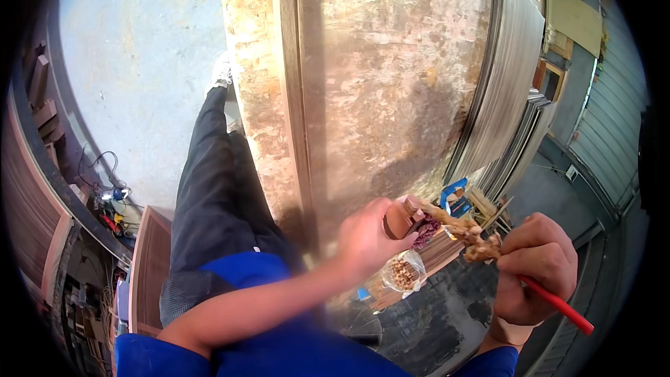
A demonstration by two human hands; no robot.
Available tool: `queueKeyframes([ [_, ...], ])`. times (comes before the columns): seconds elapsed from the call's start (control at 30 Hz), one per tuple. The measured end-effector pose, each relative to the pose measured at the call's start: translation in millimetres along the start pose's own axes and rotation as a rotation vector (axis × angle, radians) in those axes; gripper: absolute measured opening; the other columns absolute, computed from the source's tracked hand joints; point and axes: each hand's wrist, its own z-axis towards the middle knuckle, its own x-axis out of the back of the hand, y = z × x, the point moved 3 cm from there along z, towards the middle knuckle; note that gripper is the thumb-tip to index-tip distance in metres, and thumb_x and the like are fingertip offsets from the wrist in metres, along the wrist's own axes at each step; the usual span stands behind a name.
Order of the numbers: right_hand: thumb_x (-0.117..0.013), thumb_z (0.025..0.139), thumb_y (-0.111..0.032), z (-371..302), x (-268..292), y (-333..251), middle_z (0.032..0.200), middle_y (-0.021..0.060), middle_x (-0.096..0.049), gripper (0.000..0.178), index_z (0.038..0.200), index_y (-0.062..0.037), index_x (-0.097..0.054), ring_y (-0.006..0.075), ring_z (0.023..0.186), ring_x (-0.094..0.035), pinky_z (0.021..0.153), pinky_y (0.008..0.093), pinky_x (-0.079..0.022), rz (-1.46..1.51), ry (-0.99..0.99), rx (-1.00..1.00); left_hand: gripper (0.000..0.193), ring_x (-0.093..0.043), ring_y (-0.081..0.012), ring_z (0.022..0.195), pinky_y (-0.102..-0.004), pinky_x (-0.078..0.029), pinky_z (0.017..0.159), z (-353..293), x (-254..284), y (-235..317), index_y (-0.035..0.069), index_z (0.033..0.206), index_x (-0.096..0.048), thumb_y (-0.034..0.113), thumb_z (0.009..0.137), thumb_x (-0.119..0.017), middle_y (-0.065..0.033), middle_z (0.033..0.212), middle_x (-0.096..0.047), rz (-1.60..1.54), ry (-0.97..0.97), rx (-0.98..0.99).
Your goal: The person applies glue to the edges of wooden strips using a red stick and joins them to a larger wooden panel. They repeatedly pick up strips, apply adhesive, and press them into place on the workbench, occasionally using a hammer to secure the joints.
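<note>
My left hand [370,237] is closed around a small brown wooden piece [398,221] with a rounded face, near the worktable's edge. The thumb lies along its lower side. My right hand [537,265], further right, is closed on a slim red rod [562,307] that looks like a pencil and sticks out below the fist. At its fingertips is a lumpy, twisted brown strip [464,229], which runs toward the left hand. I cannot tell whether the strip is gripped or lies behind. Beneath the hands is a clear plastic bag [405,270] of small tan pieces.
A large stained worktable [391,63] with a long wooden strip [287,63] along it fills the middle. Stacked panels [499,70] stand on its right side. A blue packet [456,197] lies near the right hand. Tools and cables [112,199] are at the left.
</note>
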Motion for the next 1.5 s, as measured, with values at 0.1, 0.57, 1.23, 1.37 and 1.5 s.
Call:
queueKeyframes([
  [0.1, -0.071, 0.065, 0.001, 3.9, -15.3, 2.9, 0.073, 0.0109, -0.065, 0.019, 0.080, -0.0039, -0.062, 0.0231, 0.057, -0.060, 0.051, 0.0317, -0.045, 0.007, 0.039, -0.006, 0.054, -0.069, -0.0355, 0.094, -0.0444, -0.055, 0.083, 0.3, 3.1, 1.2, 0.008, 0.107, -0.065, 0.044, 0.074, -0.086, -0.0146, 0.100, -0.070, -0.007, 0.057, -0.018],
  [0.57, -0.065, 0.071, 0.010, -61.4, -2.0, 59.8, 0.075, 0.0122, -0.065, 0.016, 0.080, -0.0036, -0.063, 0.0225, 0.063, -0.060, 0.059, 0.0292, -0.046, 0.164, 0.336, -0.163, 0.048, -0.072, -0.0172, 0.090, -0.0331, -0.057, 0.083, 3.0, 2.5, 1.3, 0.008, 0.116, -0.070, 0.029, 0.078, -0.089, -0.0076, 0.102, -0.075, -0.019, 0.029, 0.058],
  [1.23, -0.063, 0.090, -0.008, -463.1, -176.3, -18.2, 0.094, 0.0098, -0.057, 0.010, 0.097, -0.0037, -0.057, 0.0113, 0.068, -0.047, 0.059, 0.0242, -0.041, 0.930, 1.925, -0.854, 0.032, -0.067, -0.0157, 0.085, -0.0303, -0.054, 0.068, 21.2, 14.0, -66.9, 0.003, 0.113, -0.058, 0.031, 0.101, -0.065, -0.0088, 0.105, -0.066, 0.361, -0.076, 0.447],
  [1.37, -0.062, 0.094, -0.007, -567.2, -274.9, -89.3, 0.093, 0.0077, -0.059, 0.006, 0.096, -0.0049, -0.057, 0.0117, 0.068, -0.047, 0.058, 0.0257, -0.039, 0.924, 2.347, -0.831, 0.022, -0.067, -0.0153, 0.087, -0.0287, -0.052, 0.071, -32.5, -27.6, -125.5, 0.009, 0.114, -0.062, 0.025, 0.100, -0.066, -0.0064, 0.104, -0.070, 0.494, -0.367, 0.342],
  [1.5, -0.063, 0.096, -0.007, -654.4, -400.9, -171.7, 0.088, 0.0052, -0.060, 0.005, 0.095, -0.0063, -0.058, 0.0122, 0.064, -0.047, 0.056, 0.0259, -0.037, 0.893, 2.646, -0.867, 0.021, -0.067, -0.0172, 0.086, -0.0304, -0.053, 0.073, -79.8, -101.1, -182.9, 0.003, 0.109, -0.063, 0.018, 0.096, -0.070, -0.0069, 0.095, -0.069, 1.004, -0.643, -0.351],
])
